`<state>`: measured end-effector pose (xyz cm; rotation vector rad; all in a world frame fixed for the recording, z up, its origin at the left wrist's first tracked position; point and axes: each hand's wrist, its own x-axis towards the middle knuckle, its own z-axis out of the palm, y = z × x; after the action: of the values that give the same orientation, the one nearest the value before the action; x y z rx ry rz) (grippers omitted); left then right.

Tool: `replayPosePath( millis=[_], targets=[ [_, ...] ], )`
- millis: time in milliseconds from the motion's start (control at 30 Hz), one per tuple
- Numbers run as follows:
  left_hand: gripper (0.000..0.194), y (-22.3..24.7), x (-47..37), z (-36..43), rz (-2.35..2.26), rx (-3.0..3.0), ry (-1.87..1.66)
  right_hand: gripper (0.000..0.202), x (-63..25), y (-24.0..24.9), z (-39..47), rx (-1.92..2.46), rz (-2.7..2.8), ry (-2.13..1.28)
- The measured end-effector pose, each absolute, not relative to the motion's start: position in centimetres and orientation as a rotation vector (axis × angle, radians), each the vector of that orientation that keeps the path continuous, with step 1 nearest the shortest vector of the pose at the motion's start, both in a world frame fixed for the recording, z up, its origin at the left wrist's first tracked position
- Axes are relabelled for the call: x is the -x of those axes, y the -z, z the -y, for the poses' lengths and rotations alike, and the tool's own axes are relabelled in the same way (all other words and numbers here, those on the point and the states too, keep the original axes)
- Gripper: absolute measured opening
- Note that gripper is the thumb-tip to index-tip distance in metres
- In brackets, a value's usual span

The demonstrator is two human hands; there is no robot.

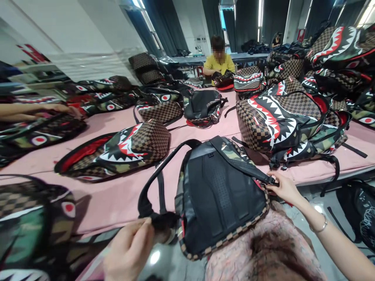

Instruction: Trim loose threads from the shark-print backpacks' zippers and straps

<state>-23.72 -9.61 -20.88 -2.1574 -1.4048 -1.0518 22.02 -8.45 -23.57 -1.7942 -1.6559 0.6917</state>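
A backpack (221, 195) lies in front of me with its black padded back panel facing up and a checkered edge along its bottom. My left hand (130, 246) is closed in a pinch at the lower end of its left shoulder strap (146, 191), which loops out over the pink table. On the other side, my right hand (283, 189) pinches the right strap (249, 166) near its buckle, at the backpack's right edge. The backpack's lower part reaches over the table edge towards my lap.
Shark-mouth backpacks lie on the pink table (102, 199), one left of centre (131, 150) and a stack at right (278, 117). Another person's hands (43, 111) touch a bag at far left. A person in yellow (218, 62) sits across the table. A black bag (357, 210) is at lower right.
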Motion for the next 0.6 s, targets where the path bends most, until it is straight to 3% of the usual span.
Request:
replayPosePath(
  millis=[67,233,300,400,500,600],
  targets=[
    [0.003,21.4,24.7,9.3,1.403,2.032,0.875,0.038,-21.4,24.1,8.5,1.709,1.59,-0.865],
    [0.018,21.2,23.5,9.9,1.777,2.04,0.472,0.022,-19.4,24.0,9.4,1.357,1.532,-1.338],
    [0.018,20.7,21.3,10.5,1.921,2.266,0.653,0.018,-17.6,23.0,10.6,1.337,1.557,-1.432],
    [0.023,20.2,16.8,11.2,2.164,2.436,1.229,0.014,-14.4,21.4,13.0,1.293,1.659,-1.484],
    [0.026,20.4,12.2,10.9,2.427,2.538,1.626,0.012,-11.8,21.0,15.2,1.189,1.858,-1.39],
    [0.026,21.2,8.9,9.5,2.499,2.639,1.735,0.027,-10.6,21.7,16.2,1.318,2.001,-1.198]
  ],
)
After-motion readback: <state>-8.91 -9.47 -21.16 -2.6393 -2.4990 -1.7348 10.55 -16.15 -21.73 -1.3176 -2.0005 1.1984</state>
